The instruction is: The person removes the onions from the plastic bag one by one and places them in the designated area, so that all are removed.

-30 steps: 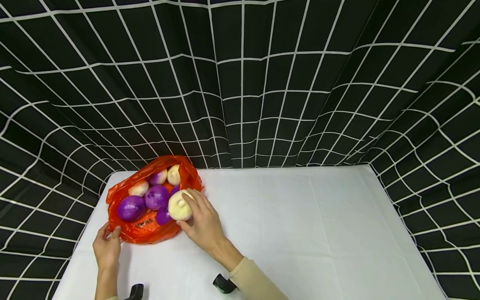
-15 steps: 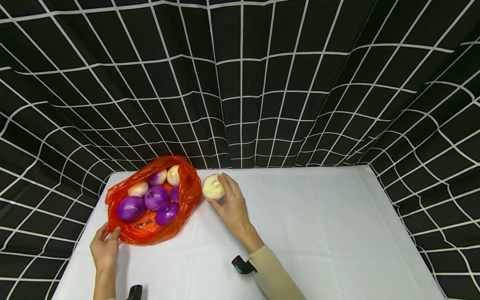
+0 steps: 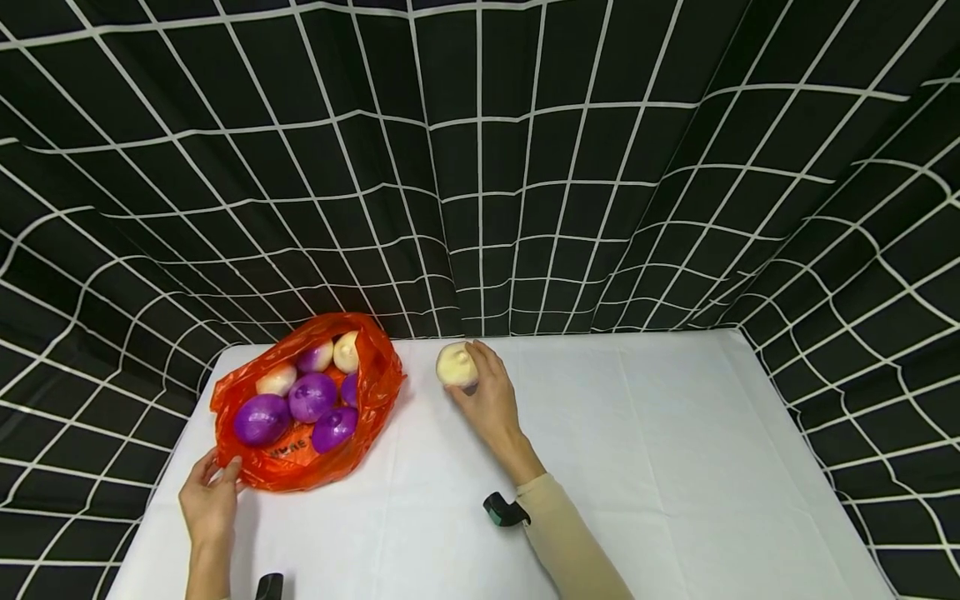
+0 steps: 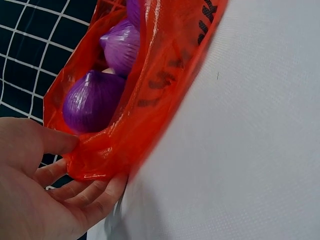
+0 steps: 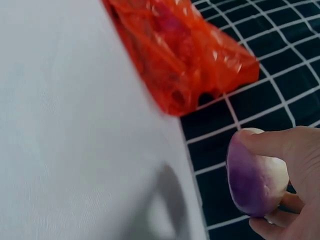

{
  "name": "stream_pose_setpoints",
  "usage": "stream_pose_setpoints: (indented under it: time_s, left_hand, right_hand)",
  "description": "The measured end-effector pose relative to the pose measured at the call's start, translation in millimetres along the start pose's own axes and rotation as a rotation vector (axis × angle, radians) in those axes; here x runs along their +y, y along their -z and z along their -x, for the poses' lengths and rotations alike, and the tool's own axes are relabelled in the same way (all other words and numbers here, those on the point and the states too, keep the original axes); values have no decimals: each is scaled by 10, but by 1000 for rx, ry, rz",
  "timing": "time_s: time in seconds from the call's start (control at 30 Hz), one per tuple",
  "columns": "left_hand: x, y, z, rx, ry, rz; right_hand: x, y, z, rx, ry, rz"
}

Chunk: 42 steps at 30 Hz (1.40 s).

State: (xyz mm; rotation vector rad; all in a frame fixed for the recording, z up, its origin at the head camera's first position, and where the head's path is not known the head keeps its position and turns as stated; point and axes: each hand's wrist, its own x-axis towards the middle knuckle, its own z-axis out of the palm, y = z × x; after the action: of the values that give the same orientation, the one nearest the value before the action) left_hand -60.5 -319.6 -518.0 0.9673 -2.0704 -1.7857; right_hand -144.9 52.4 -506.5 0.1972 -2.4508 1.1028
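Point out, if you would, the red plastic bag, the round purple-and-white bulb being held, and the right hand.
Red plastic bag [image 3: 381, 379], head view: outer side wall.
Held round purple-and-white bulb [image 5: 250, 177], right wrist view: purple side.
Right hand [image 3: 492, 404], head view: back of the hand.

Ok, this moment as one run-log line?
left hand: pinches edge of red bag; right hand: holds white-and-purple bulb, apart from bag; bag: open, other bulbs inside

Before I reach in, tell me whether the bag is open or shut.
Open: the bag gapes, showing purple bulbs inside.
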Motion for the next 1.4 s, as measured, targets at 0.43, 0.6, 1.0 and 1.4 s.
stream_pose_setpoints:
  time_s: [0.43,0.6,1.0,1.4]
  left_hand:
    - [-18,-6,10,0,-11,20]
    - [-14,-12,15,2,-12,4]
    - [4,-12,15,-6,-3,1]
    - [-19,-14,12,-9,-7,20]
  right_hand:
    - [350,-90,26,-29,-117,14]
    - [412,-120,52,-51,-161,-6]
    - [439,-119,39,-61,-169,-19]
    - [425,-60,9,-87,-171,-3]
